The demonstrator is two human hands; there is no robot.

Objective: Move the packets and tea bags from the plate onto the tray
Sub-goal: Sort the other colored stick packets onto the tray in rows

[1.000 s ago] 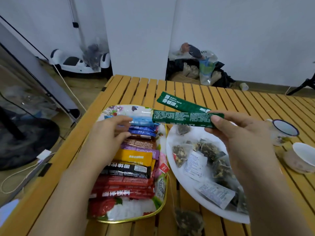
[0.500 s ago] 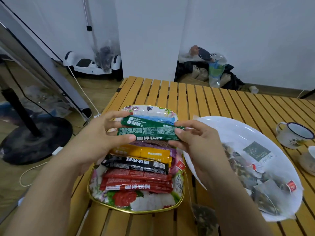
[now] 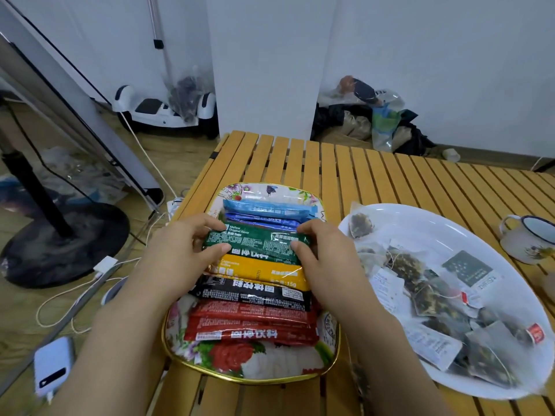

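Over the tray (image 3: 330, 360), the green packets (image 3: 258, 244) were pinched at their left end by the left hand (image 3: 177, 259) and at their right end by the right hand (image 3: 327, 265). They were judged light, thin and slippery, best held by the ends. Right of the tray, soft, fragile tea bags (image 3: 420, 283) were left on the plate (image 3: 450, 223).

A slatted wooden tabletop (image 3: 375, 181) stands before plain white walls (image 3: 435, 55) and a white pillar (image 3: 264, 64). On the wood-look floor (image 3: 168, 154) to the left are a fan's round black base (image 3: 63, 244), white cables (image 3: 75, 292) and a white hoverboard (image 3: 162, 108). Bags (image 3: 378, 118) are heaped against the far wall.
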